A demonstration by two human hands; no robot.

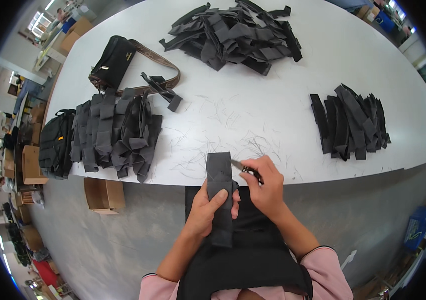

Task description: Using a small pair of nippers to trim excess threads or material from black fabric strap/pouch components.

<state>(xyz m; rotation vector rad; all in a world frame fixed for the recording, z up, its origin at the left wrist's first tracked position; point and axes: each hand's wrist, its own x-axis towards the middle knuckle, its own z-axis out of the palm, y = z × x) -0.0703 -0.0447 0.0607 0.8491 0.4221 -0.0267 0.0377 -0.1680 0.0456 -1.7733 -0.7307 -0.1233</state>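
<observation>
My left hand point(204, 210) is closed around a dark grey fabric strip point(219, 169), thumb on its face. The strip stands lengthwise at the table's near edge, its lower part hanging over my black apron point(253, 245). In my right hand point(269, 189) is a small pair of thread snips point(251, 172), gripped by its dark handles. The blades point left and meet the strip's right edge near its top; whether they touch it I cannot tell. Loose cut threads point(255, 145) lie scattered on the white table point(253, 105) just beyond my hands.
A large heap of dark strips point(233, 37) lies at the far side. Stacked strips sit at left point(105, 130) and at right point(355, 122). A black shoulder bag point(113, 62) and a black backpack point(58, 145) are at the left. An open cardboard box point(104, 195) stands on the floor.
</observation>
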